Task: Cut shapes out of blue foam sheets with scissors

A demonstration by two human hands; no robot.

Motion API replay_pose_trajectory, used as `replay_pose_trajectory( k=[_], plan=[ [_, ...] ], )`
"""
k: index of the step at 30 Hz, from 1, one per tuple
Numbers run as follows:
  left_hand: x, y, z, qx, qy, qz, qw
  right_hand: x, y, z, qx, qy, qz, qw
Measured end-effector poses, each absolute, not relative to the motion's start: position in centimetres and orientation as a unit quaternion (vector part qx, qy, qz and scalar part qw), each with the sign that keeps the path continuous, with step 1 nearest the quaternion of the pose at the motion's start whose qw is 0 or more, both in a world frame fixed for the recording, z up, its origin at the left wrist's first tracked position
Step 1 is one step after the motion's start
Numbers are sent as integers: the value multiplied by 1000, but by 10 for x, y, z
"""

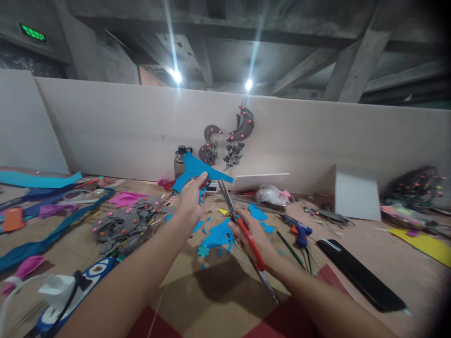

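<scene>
My left hand (192, 199) is closed on a cut piece of blue felt-like sheet (197, 168), pinched between thumb and fingers and raised above the table. My right hand (252, 232) grips red-handled scissors (251, 239), their blades pointing up and away from me near the sheet's right-hand tip. Whether the blades touch the sheet, I cannot tell. A thin silvery rod (268, 285) sticks out below the right hand; its upper part is hidden. Blue offcuts (218, 234) lie on the table beneath both hands, with a teal flower-shaped piece (203, 251) among them.
Grey felt pieces with pink dots (128, 220) and a power strip (95, 274) lie left. A blue glue gun (299, 231), green pencil (289, 249) and long black case (362, 274) lie right. Behind are a bottle (179, 165), white partition (141, 126) and hanging moon ornaments (244, 124).
</scene>
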State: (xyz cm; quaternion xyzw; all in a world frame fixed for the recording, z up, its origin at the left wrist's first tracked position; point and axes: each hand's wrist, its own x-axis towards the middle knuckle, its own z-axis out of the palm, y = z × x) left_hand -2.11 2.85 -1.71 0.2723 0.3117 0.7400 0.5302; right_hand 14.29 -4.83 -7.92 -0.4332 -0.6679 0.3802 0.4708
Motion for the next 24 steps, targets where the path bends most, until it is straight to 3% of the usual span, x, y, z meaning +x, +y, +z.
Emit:
replay_pose_trajectory(
  k=[24],
  plan=[
    [8,-1,-21,262,301,689,605,143,-54,-72,-447,-655,373,482]
  ],
)
